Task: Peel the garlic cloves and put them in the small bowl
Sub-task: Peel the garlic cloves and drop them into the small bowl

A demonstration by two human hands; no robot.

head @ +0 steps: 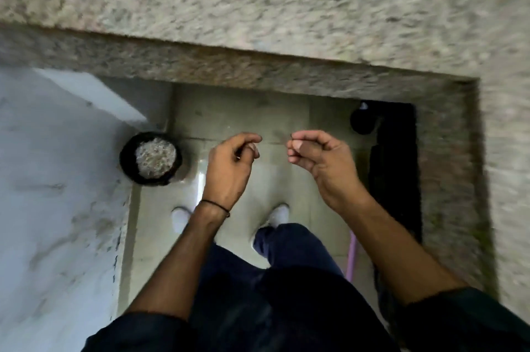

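No garlic clove or small bowl shows in this blurred view. My left hand (232,168), with a black thread round the wrist, hovers over the floor with curled fingers, thumb tip against the index finger. My right hand (321,159) is level with it, a short gap to the right. Its fingers are curled tight against the thumb. I can make out nothing held in either hand.
A speckled granite counter (258,7) wraps round the far side and the right. On the tiled floor (243,110) a black round bin (126,156) with pale scraps stands at the left, beside a white surface (57,179). My white shoes (279,215) and a purple hose (351,254) are below.
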